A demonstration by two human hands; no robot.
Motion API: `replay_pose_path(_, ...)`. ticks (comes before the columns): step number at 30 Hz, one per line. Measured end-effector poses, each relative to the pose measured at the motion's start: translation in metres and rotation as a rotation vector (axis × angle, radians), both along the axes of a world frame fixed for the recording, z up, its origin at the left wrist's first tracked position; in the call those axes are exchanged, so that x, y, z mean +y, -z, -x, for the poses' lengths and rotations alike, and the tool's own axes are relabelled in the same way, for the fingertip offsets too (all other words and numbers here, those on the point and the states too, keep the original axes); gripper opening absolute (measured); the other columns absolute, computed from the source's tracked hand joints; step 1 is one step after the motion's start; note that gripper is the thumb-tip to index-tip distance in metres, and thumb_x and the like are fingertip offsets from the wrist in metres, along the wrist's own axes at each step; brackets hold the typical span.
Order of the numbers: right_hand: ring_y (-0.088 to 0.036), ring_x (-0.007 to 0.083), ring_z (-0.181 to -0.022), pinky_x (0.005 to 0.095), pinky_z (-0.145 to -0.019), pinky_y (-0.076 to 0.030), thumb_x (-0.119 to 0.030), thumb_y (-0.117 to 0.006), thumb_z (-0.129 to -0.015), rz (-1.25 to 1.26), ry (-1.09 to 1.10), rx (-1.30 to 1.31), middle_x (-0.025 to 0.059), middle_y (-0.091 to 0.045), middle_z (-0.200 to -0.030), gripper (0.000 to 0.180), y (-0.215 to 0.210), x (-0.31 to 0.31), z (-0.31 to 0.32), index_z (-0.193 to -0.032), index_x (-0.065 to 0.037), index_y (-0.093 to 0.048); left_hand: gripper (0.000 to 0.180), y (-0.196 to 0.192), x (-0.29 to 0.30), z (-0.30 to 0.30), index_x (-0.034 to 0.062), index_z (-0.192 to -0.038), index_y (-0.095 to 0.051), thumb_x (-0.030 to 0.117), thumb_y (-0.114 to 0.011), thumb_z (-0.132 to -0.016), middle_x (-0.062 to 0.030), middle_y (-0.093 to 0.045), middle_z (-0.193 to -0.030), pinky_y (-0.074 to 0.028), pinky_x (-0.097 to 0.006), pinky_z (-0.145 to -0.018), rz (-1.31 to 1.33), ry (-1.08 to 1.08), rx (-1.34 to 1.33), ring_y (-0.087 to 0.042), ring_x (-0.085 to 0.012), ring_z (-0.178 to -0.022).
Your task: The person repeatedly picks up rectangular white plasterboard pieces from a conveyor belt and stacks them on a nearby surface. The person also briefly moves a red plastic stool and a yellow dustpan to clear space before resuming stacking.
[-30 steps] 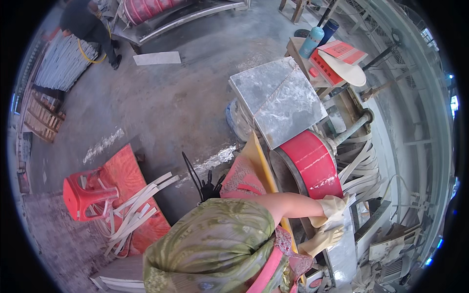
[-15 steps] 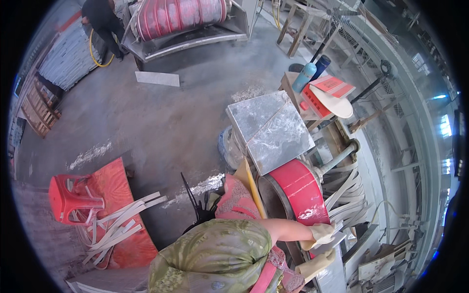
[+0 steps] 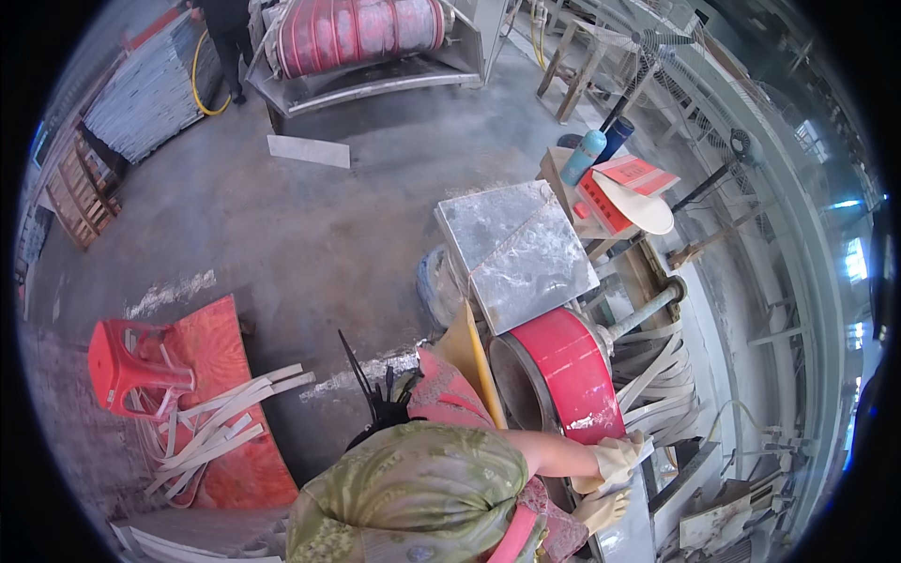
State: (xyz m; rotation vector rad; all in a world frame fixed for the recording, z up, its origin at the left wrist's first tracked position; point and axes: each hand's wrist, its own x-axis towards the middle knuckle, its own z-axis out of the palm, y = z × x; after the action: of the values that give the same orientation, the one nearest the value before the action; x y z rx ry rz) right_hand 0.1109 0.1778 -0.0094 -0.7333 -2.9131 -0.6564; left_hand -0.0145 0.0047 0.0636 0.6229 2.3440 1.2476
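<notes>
where the two gloved hands meet at the lower right, the right hand (image 3: 601, 511) lies nearest the body on a grey metal ledge (image 3: 624, 540), fingers curled; whether it grips anything i cannot tell. just above it the left hand (image 3: 615, 460) is pinched on the end of a pale strip (image 3: 644, 448), right at the lower rim of the red drum (image 3: 572, 375). to do this well, i judge the pinch should stay close to the drum so the strip runs flat, with the glove cuffs kept off the drum's edge. beside the drum hangs a heap of loose strips (image 3: 662, 375), which could snag. a yellow board (image 3: 474, 357) leans on the drum's left side, and a grey metal sheet (image 3: 516, 253) sits beyond it. further off stand two bottles (image 3: 587, 155), and far left a red stool (image 3: 127, 366). at the back lies a big red roller (image 3: 361, 33).
</notes>
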Motion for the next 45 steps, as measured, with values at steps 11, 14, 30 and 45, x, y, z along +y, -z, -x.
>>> replay_pose_path(11, -0.066, 0.0396, -0.121, 0.0465, -0.108, -0.051, -0.043, -0.048, -0.115, 1.121, 0.245, 0.691, 0.031, -0.067, -0.137, 0.064, -0.117, -0.092, 0.013, -0.143, 0.013, -0.061, 0.101, 0.002, 0.032, 0.002, -0.0113, -0.166, -0.025, 0.03, -0.078, -0.09, -0.0298, -0.066, -0.138, -0.062, -0.048, -0.095, 0.003, -0.048, 0.045, -0.073, -0.0418, -0.116)
replay_pose_path(14, -0.062, 0.0372, -0.133, 0.0456, -0.115, -0.046, -0.046, -0.046, -0.115, 1.176, 0.277, 0.704, 0.029, -0.062, -0.149, 0.067, -0.122, -0.116, 0.031, -0.151, 0.009, -0.058, 0.102, 0.003, 0.03, 0.002, -0.0119, -0.166, -0.025, 0.03, -0.079, -0.089, -0.0302, -0.066, -0.137, -0.062, -0.048, -0.095, -0.008, -0.059, 0.068, -0.073, -0.042, -0.116)
replay_pose_path(30, -0.066, 0.0516, -0.125, 0.0518, -0.107, -0.053, -0.044, -0.043, -0.118, 0.411, -0.019, 0.273, 0.0365, -0.064, -0.143, 0.066, 0.007, 0.087, -0.039, -0.15, 0.012, -0.056, 0.112, 0.012, 0.037, 0.009, -0.0154, -0.163, -0.027, 0.03, -0.087, -0.08, -0.0305, -0.064, -0.137, -0.059, -0.047, -0.097, -0.067, -0.186, 0.124, -0.07, -0.0411, -0.118)
replay_pose_path(45, -0.057, 0.0463, -0.143, 0.0474, -0.124, -0.042, -0.041, -0.05, -0.116, 1.251, -0.029, 0.691, 0.0304, -0.059, -0.155, 0.062, -0.078, -0.018, 0.003, -0.152, 0.009, -0.056, 0.122, 0.009, 0.032, 0.009, -0.0141, -0.165, -0.025, 0.034, -0.092, -0.076, -0.0345, -0.051, -0.155, -0.047, -0.052, -0.115, -0.075, -0.216, 0.312, -0.06, -0.0457, -0.134)
